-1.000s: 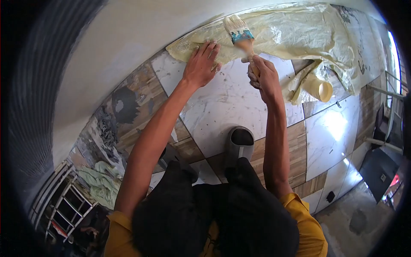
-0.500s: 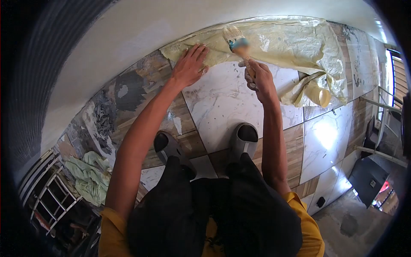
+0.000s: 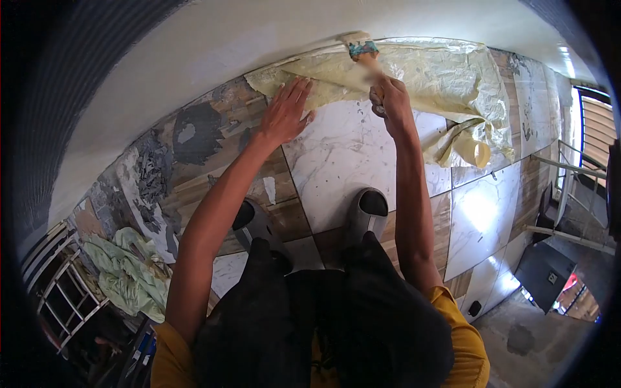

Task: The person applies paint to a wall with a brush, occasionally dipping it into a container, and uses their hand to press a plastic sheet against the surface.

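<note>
My right hand (image 3: 388,97) is closed around the wooden handle of a wide paintbrush (image 3: 363,50). Its pale bristles meet the foot of the white wall (image 3: 278,32), just above the sheet's edge; whether they touch cannot be told exactly. A crumpled yellowish masking sheet (image 3: 420,71) runs along the floor at the wall, with a roll (image 3: 481,155) at its right end. My left hand (image 3: 284,111) lies flat with fingers spread, its fingertips on the sheet's left part.
Grey slippers (image 3: 367,216) are on my feet, on marble-look and wood-look tiles (image 3: 343,161). A crumpled greenish sheet (image 3: 126,268) lies at left beside a white metal rack (image 3: 68,284). Dark patches (image 3: 194,132) mark the floor. A metal frame (image 3: 572,171) stands at right.
The paintbrush has moved up from over the sheet to the base of the wall. My left hand stays on the sheet, and the view has shifted slightly.
</note>
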Demonstrator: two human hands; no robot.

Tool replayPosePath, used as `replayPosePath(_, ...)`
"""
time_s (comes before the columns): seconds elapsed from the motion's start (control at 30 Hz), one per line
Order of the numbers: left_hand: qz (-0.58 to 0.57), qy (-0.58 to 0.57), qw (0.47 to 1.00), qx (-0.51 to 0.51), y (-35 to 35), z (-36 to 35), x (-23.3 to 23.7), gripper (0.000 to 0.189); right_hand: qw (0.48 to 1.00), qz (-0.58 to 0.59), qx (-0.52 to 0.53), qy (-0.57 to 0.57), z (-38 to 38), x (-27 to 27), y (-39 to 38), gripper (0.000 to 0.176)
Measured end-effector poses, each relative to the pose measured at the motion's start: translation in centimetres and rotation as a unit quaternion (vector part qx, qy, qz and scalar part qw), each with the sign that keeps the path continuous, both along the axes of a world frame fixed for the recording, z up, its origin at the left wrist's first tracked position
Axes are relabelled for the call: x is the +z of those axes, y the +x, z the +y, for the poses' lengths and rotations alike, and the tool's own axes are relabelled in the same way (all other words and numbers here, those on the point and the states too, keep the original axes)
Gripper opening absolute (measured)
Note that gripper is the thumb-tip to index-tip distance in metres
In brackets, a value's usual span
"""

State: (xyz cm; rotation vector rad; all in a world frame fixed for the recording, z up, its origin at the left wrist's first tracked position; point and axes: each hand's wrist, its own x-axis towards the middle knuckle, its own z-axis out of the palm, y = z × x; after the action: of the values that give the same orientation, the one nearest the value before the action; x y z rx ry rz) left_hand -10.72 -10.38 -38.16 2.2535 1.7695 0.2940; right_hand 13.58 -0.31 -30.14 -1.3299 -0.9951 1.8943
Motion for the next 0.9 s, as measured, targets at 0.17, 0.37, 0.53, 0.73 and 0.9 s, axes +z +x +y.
replayPosePath(0.17,-0.011,0.014,1.000,0.022,-0.3,-1.0,0.8,0.067,0.998,0.016,-0.008,0.065,-0.5,5.7,-0.6,0.035)
replayPosePath(0.37,-0.044,0.029,0.998,0.026,0.0,-2.6,3.2,0.067,0.993,0.042,-0.008,0.110,-1.3,9.8,-0.6,0.037)
replayPosePath(0.53,-0.073,0.027,0.996,0.036,-1.7,-5.9,4.9,0.060,0.984,0.021,-0.023,0.177,-2.8,11.7,-0.4,0.038)
replayPosePath(0.73,-0.085,0.000,0.992,0.097,-4.4,-13.4,6.1,0.041,0.947,-0.116,-0.132,0.269,-6.7,7.9,0.4,0.030)
replayPosePath(0.9,-0.073,-0.049,0.992,0.090,-8.3,-16.4,8.8,0.029,0.878,-0.245,-0.147,0.384,-5.6,6.9,-1.9,0.027)
